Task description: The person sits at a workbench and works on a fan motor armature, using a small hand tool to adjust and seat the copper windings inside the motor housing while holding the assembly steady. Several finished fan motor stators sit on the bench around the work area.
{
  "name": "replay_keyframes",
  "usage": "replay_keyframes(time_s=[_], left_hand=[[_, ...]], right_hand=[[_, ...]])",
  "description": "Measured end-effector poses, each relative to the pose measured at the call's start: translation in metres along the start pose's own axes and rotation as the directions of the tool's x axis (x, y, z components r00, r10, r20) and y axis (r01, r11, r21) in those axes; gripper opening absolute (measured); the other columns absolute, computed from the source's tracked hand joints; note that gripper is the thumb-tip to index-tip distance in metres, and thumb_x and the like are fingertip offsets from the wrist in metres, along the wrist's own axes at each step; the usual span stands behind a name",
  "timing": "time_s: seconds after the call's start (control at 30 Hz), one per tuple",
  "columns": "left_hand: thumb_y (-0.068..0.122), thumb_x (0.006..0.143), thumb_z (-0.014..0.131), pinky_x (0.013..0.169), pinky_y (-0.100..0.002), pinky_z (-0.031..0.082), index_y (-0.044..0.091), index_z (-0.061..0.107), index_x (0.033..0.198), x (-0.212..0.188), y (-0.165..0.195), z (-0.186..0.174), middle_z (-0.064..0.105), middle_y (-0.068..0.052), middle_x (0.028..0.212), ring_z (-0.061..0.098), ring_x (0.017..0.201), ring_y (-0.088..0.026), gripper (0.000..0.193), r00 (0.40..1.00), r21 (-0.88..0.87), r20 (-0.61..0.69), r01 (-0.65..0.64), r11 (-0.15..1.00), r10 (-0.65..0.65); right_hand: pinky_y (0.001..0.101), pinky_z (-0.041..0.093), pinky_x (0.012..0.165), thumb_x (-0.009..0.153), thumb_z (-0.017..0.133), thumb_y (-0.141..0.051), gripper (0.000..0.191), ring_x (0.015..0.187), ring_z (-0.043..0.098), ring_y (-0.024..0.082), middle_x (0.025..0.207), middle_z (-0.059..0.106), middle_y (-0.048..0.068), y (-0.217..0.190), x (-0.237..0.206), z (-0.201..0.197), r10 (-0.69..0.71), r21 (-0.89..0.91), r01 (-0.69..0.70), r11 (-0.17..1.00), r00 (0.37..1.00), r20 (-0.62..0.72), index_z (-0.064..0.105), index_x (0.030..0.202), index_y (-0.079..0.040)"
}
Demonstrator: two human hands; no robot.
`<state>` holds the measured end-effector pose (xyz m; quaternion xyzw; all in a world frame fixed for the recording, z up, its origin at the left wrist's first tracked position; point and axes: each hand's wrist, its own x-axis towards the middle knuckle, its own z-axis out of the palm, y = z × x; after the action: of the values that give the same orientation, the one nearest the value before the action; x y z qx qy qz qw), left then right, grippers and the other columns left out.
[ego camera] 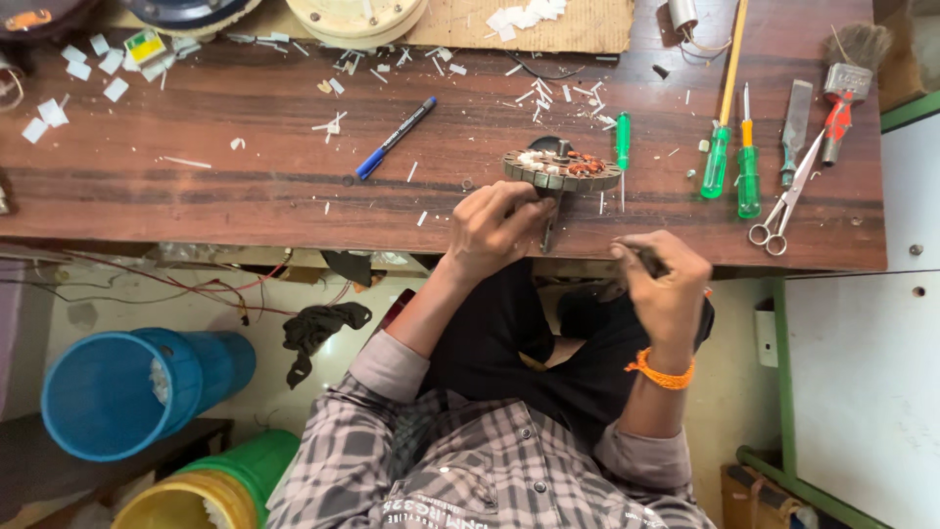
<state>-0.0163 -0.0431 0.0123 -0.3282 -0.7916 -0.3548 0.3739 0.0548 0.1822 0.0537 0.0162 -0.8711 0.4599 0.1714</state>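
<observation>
Head view: left hand (499,227) fingers pinch the rim of the rigid, heavy-looking wound stator (562,168), best gripped there; right hand (663,279) closed on a small tool.

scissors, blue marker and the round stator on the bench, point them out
scissors (789,196), head view, on the blades just above the pivot
blue marker (397,137), head view, on the middle of the barrel
stator (563,168), head view, on its top face beside the windings

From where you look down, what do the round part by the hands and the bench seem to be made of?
The round part looks like stacked grey metal plates with reddish copper-coloured windings on top. The bench looks like dark wood or wood-grain laminate, streaked and slightly glossy; which one is unclear.
</observation>
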Motion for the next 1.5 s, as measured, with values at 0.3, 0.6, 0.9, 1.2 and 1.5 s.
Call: replay_keyframes(time_s=[0.3, 0.6, 0.9, 1.2, 1.5], left_hand=[[0.007, 0.087, 0.081, 0.07, -0.025, 0.046, 0.003, 0.076, 0.093, -0.014, 0.028, 0.027, 0.061, -0.002, 0.097, 0.06, 0.087, -0.01, 0.009, 0.769, -0.492, -0.037, 0.542, 0.682, -0.638], [0.006, 0.089, 0.078, 0.062, -0.022, 0.037, -0.002, 0.073, 0.087, -0.022, 0.028, 0.046, 0.05, 0.005, 0.095, 0.046, 0.071, -0.002, 0.01, 0.507, -0.8, 0.164, 0.57, 0.187, -0.846], [0.004, 0.09, 0.078, 0.064, -0.021, 0.039, -0.001, 0.071, 0.09, -0.013, 0.022, 0.059, 0.052, 0.005, 0.094, 0.049, 0.072, -0.001, 0.009, 0.464, -0.788, 0.186, 0.596, 0.15, -0.866], [0.014, 0.084, 0.079, 0.085, -0.039, 0.051, 0.012, 0.064, 0.12, 0.009, 0.036, 0.021, 0.062, -0.006, 0.114, 0.06, 0.097, -0.029, 0.04, 0.937, 0.005, -0.306, 0.176, 0.984, -0.166], [0.012, 0.089, 0.083, 0.099, -0.034, 0.054, 0.016, 0.059, 0.142, 0.028, -0.02, 0.014, 0.072, 0.004, 0.121, 0.064, 0.108, -0.022, 0.059, 0.967, -0.408, 0.173, 0.245, 0.88, -0.19]], right_hand=[[0.0223, 0.045, 0.061, 0.098, 0.078, -0.004, 0.008, 0.068, 0.06, 0.003, 0.084, 0.074, 0.006, -0.051, 0.058, 0.012, -0.229, 0.017, 0.228, 0.973, 0.969, 0.097, 0.073, 0.102, 0.001], [0.0257, 0.04, 0.046, 0.093, 0.079, -0.009, 0.007, 0.055, 0.058, 0.004, 0.076, 0.073, 0.003, -0.038, 0.125, 0.041, -0.115, -0.07, 0.145, 0.987, 0.938, 0.327, 0.079, 0.1, -0.006], [0.0273, 0.039, 0.052, 0.091, 0.088, -0.016, 0.016, 0.059, 0.053, 0.008, 0.071, 0.068, 0.004, 0.017, 0.149, 0.03, -0.182, -0.226, 0.231, 0.946, 0.959, 0.218, 0.082, 0.099, -0.002], [0.0213, 0.041, 0.06, 0.096, 0.08, -0.01, 0.009, 0.069, 0.055, 0.003, 0.079, 0.069, -0.001, 0.034, 0.115, -0.006, 0.145, 0.006, -0.146, 0.989, 0.986, 0.078, 0.08, 0.1, -0.002], [0.0188, 0.051, 0.076, 0.097, 0.076, -0.004, 0.009, 0.083, 0.066, 0.003, 0.092, 0.075, 0.0, -0.036, 0.068, -0.052, 0.067, 0.194, -0.101, 0.976, 0.982, 0.178, 0.075, 0.104, 0.002]])
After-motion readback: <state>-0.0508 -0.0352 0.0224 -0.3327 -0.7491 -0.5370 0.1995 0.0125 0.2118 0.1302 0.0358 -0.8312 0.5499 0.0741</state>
